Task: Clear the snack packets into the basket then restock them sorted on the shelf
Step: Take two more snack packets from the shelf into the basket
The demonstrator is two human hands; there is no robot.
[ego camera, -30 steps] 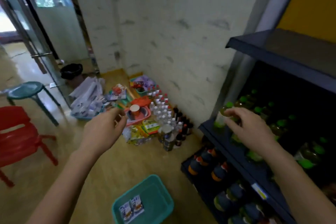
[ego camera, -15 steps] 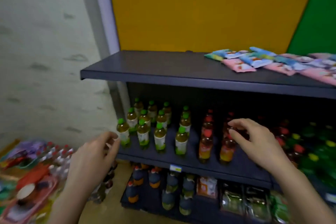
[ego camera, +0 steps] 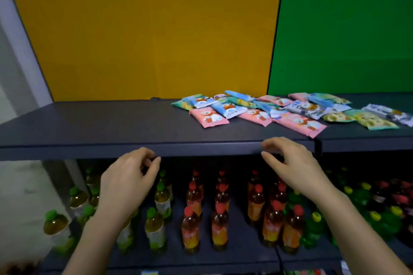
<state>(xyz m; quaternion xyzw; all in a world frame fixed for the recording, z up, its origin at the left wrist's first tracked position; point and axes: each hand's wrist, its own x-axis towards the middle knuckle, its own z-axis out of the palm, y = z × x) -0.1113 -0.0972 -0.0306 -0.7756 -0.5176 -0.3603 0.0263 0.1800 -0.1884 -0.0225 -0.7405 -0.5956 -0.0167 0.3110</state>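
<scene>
Pink, blue, teal and white plastic snack packets (ego camera: pixel 257 109) are lying flat in a loose, overlapping heap on the dark grey top shelf board (ego camera: pixel 100 125). The heap covers the board's right half, from about the middle outwards, mostly nearer the back edge. One short pink packet with a cartoon print (ego camera: pixel 209 117) sits at the left end of the heap, and a longer pink packet (ego camera: pixel 299 123) comes closest to the front edge.

The left hand (ego camera: pixel 127 181) hovers just under that front edge, fingers loosely curled, gripping nothing. The right hand (ego camera: pixel 290 163) is up at the same edge, a bit right of the middle, fingers relaxed and bent, also holding nothing. Can't tell if either one actually touches the board.

Behind the shelf there's a mustard-yellow back panel (ego camera: pixel 145 29) right beside a bright green back panel (ego camera: pixel 346 29). On the lower shelf, clear tea bottles with green caps (ego camera: pixel 154 230) stand towards the left and amber bottles with red caps (ego camera: pixel 220 223) in the middle, all upright in rows.
</scene>
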